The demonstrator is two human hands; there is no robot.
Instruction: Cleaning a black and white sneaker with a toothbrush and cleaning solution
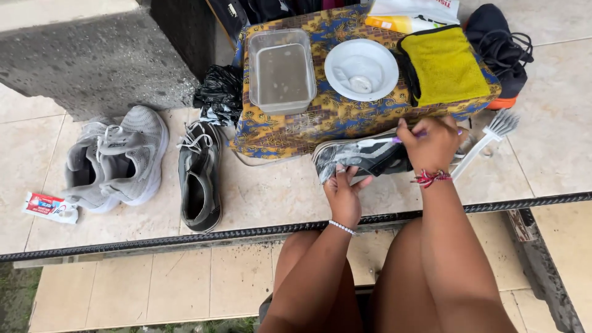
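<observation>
My left hand grips the toe end of a black and white sneaker, holding it on its side just above the tiled floor. Over the shoe's heel end, my right hand is closed on a thin purple-handled brush laid against the shoe. A beaded bracelet sits on my left wrist and a red string band on my right. My bare knees show at the bottom of the view.
A low table with a patterned cloth holds a clear tub of murky water, a white bowl and a yellow cloth. A white scrub brush, a dark sneaker, grey sneakers and a paste tube lie on the tiles.
</observation>
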